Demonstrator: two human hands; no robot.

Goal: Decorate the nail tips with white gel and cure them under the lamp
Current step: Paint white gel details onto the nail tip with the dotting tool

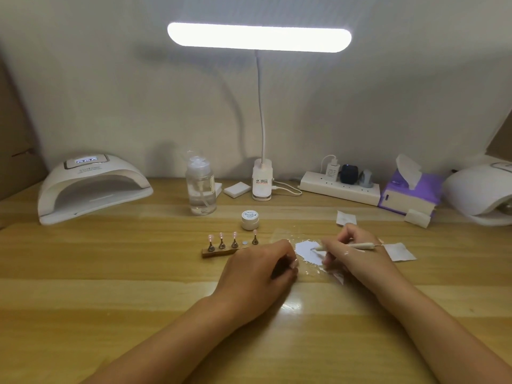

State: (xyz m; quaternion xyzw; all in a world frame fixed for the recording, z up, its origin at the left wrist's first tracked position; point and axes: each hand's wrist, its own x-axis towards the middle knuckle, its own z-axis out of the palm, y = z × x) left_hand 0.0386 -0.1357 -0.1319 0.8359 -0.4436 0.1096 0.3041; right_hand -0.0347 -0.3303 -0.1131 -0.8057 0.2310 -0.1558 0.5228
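A wooden holder (pixel 219 252) carries several small metal stands with pink nail tips (pixel 221 236); one spot on it (pixel 244 243) is bare. My left hand (pixel 257 273) lies just right of the holder, its fingers curled round a small dark stand that is mostly hidden. My right hand (pixel 352 259) pinches a thin white-handled brush (pixel 360 245), whose tip touches a patch of white gel (pixel 306 252) on a clear film (pixel 282 235). The closed white gel jar (pixel 250 219) stands behind. A white curing lamp (pixel 94 187) sits at the far left, display lit.
A lit desk lamp (pixel 259 37) hangs over the wooden table (pixel 138 273). A pump bottle (pixel 201 189), white blocks (pixel 237 188), a power strip (pixel 340 191), a purple tissue box (pixel 410 194) and a second lamp (pixel 479 195) line the back. Wipes (pixel 400 252) lie at the right.
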